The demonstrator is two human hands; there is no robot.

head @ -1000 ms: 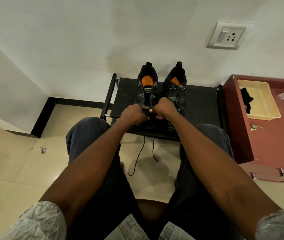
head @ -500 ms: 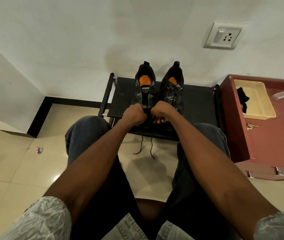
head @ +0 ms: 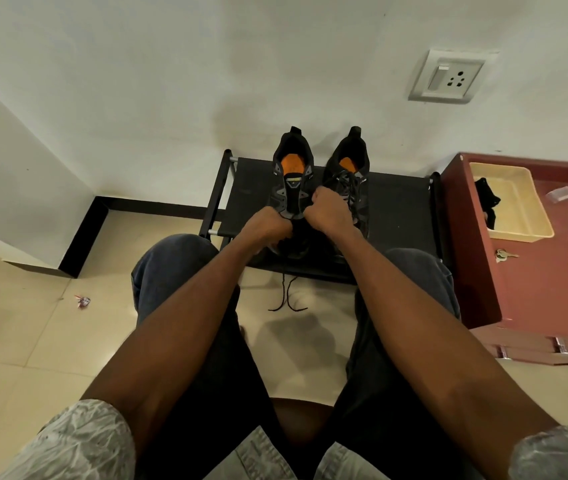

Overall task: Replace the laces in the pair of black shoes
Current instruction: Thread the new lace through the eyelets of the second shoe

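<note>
Two black shoes with orange insoles are standing side by side at the back edge of the black rack (head: 397, 216): the left shoe (head: 291, 181) showing bare eyelets, the right shoe (head: 350, 178) laced. The left hand (head: 268, 226) and right hand (head: 327, 211) are gripping the lace (head: 287, 299) at the left shoe's toe, fingers curled tight. Compared with half a second ago, the right hand is sitting higher, and the lace ends are dangling shorter over the floor.

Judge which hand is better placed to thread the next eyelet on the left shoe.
Probably the right hand: it sits higher, beside the left shoe's open eyelets. The left hand is lower, by the toe, above the dangling lace ends.
</note>
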